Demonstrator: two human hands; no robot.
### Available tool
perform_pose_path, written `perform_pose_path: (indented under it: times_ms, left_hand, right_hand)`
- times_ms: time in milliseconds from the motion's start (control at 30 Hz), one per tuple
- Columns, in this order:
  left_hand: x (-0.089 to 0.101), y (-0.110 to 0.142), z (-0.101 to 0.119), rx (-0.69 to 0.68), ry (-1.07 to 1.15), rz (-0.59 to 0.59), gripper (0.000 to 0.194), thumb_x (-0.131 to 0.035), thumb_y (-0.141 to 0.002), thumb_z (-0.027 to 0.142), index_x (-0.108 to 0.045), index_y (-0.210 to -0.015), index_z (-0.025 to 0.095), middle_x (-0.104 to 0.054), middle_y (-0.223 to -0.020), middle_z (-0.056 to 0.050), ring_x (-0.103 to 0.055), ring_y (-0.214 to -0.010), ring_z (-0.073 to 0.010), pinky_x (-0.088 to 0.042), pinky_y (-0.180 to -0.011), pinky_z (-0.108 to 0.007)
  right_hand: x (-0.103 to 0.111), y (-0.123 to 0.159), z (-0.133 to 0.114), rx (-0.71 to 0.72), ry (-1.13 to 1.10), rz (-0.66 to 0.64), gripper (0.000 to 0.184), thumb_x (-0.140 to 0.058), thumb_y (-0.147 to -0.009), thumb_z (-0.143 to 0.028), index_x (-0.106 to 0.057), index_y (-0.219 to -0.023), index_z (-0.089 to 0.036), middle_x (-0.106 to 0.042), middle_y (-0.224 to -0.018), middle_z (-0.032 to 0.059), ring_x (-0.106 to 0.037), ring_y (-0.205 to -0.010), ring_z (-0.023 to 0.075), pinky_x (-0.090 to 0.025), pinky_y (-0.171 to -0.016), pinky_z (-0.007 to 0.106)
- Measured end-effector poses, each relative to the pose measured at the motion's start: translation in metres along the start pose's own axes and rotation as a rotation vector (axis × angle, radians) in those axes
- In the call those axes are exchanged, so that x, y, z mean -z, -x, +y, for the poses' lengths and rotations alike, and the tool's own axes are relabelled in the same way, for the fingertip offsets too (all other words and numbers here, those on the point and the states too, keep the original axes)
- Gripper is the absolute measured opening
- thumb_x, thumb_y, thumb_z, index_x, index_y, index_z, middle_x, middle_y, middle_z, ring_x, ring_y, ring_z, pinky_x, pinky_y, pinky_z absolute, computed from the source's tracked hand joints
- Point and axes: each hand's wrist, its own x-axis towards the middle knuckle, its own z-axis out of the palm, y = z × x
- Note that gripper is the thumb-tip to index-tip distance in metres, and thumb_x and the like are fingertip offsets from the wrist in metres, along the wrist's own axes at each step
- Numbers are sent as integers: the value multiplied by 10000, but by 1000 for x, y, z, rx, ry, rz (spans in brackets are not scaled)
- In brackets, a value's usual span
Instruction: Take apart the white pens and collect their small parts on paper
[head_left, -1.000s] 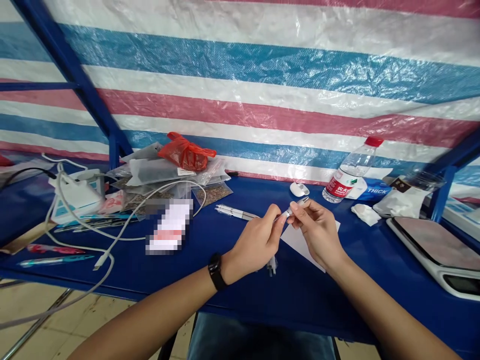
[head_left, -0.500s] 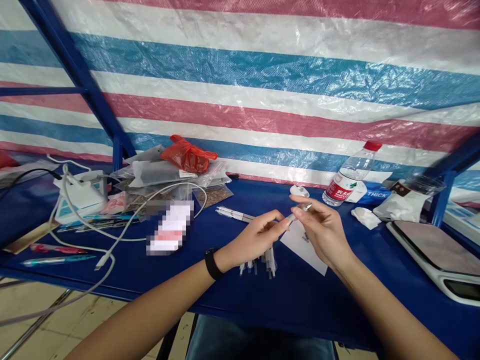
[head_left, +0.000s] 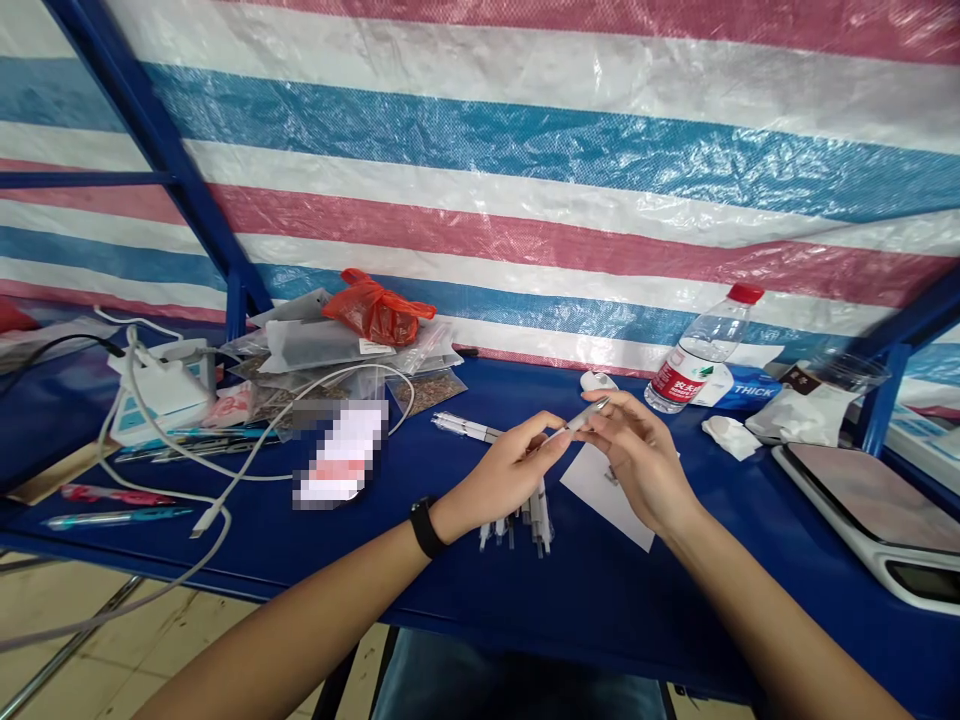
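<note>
My left hand [head_left: 511, 472] and my right hand [head_left: 637, 450] both pinch a slim white-and-silver pen-like tube [head_left: 579, 421] between their fingertips, above the blue table [head_left: 225, 560]. The tube tilts up to the right, and its far tip sticks out past my right fingers. Below my left hand lies a bunch of small clear pen-like parts [head_left: 534, 525]. A white paper sheet [head_left: 604, 494] sits under my right hand, with something small on it that I cannot make out. Two silver-and-white pens [head_left: 459, 426] lie left of my left fingers.
A water bottle [head_left: 697, 350] with a red cap, a small white object [head_left: 598, 381] and a kitchen scale [head_left: 870, 520] stand to the right. On the left are plastic bags [head_left: 315, 345], a red bag [head_left: 377, 310], a white cable [head_left: 172, 520] and a blurred item [head_left: 341, 450].
My left hand has dropped lower and left, uncovering more of the small clear parts. My right fingers have shifted along the tube, and the view has tilted slightly.
</note>
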Motion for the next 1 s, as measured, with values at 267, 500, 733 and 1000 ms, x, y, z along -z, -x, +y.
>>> perform_pose_path:
  times_ms: [267,500,733,1000]
  left_hand:
    - [-1,1,0,-28,-32,12,388,-396,-1063,460,-440,-784,194,-391,-669,50,-349,-586,-106,-286,-569,-253]
    - [-4,1,1,-8,27,9,297,-449,-1043,483,-529,-1008,199,-373,-674,68,-350,-547,-103,-274,-530,-243]
    - [-4,1,0,-47,15,19,317,-434,-1052,492,-515,-962,198,-382,-668,67,-355,-554,-99,-296,-544,-240]
    - [-1,-4,-4,-37,-12,29,319,-416,-1052,474,-514,-935,193,-404,-668,61,-369,-574,-107,-306,-559,-241]
  right_hand:
    - [5,-3,-2,-71,14,-61,369,-877,-718,-318,-797,-1079,-327,-750,-943,17,-683,-923,213,-557,-900,410]
    - [9,-5,3,-62,25,-14,285,-922,-686,-375,-818,-943,-312,-715,-831,7,-681,-844,196,-550,-888,391]
    - [12,-5,-3,-61,-37,-126,428,-904,-715,-353,-782,-1125,-366,-776,-1138,17,-691,-1110,256,-531,-990,433]
    - [7,-6,3,-100,-34,-59,476,-938,-661,-376,-777,-1108,-352,-776,-973,17,-697,-1017,242,-533,-950,423]
